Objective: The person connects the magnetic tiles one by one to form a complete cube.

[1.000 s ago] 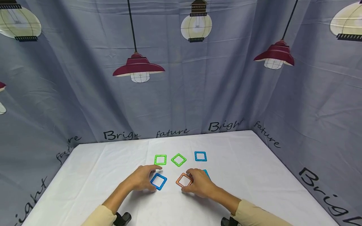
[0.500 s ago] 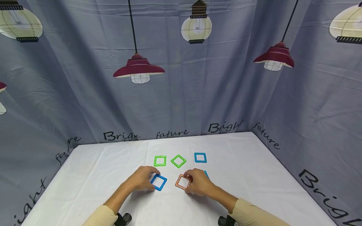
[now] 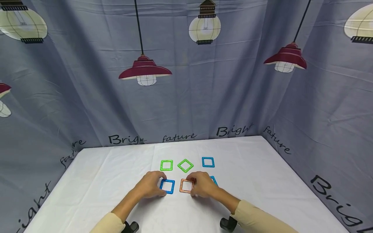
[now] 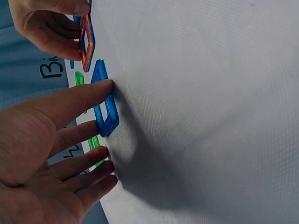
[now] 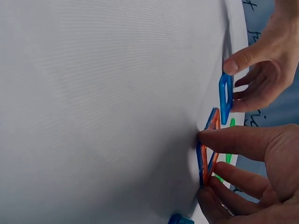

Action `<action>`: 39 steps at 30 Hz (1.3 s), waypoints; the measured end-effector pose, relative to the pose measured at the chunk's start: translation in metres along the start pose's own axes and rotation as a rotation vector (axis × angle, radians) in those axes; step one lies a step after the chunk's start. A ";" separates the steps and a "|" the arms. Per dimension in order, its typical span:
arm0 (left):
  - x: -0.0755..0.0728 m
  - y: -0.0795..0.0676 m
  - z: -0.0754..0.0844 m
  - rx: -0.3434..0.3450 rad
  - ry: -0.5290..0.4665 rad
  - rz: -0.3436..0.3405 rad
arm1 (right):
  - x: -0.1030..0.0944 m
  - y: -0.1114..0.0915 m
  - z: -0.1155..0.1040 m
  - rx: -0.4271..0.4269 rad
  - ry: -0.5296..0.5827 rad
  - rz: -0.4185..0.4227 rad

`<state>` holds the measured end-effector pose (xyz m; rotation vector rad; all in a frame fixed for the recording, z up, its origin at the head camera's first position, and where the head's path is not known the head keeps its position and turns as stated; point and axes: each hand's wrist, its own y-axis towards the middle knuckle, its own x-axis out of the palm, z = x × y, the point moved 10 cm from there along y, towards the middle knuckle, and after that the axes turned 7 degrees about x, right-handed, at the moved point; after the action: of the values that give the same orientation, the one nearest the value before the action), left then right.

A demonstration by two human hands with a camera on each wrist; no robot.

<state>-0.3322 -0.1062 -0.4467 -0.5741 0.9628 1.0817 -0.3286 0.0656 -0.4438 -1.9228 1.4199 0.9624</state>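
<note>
My left hand (image 3: 150,185) pinches a blue square magnetic-tile frame (image 3: 174,187) between thumb and index finger, its other fingers extended in the left wrist view. Across a small gap, my right hand (image 3: 203,184) holds an orange square frame (image 3: 181,185) by its right side. In the right wrist view a blue layer (image 5: 199,161) shows along the orange frame's underside. Both held frames lie near the tabletop, sides roughly parallel, not touching. The fingers cover the outer edge of each frame.
Behind the hands lie a green square frame (image 3: 161,165), a green frame turned as a diamond (image 3: 182,162) and a blue square frame (image 3: 208,158). Another blue piece (image 3: 214,180) is partly hidden by the right hand. The white-covered table (image 3: 250,181) meets a grey curtain (image 3: 180,103).
Both held frames have turned from tilted to nearly straight. They have come a little closer together, the orange one shifting left and the blue one slightly right with the hands.
</note>
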 end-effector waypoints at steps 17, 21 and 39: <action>0.006 0.008 0.006 0.001 0.064 0.037 | 0.009 0.013 -0.001 0.028 0.019 -0.055; 0.005 0.007 0.008 0.013 0.078 0.045 | 0.009 0.013 -0.001 0.037 0.023 -0.059; 0.001 0.004 0.001 0.005 -0.004 0.023 | 0.002 0.007 0.009 0.035 0.006 0.008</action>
<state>-0.3356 -0.1030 -0.4467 -0.5579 0.9701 1.1003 -0.3367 0.0691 -0.4508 -1.8974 1.4394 0.9303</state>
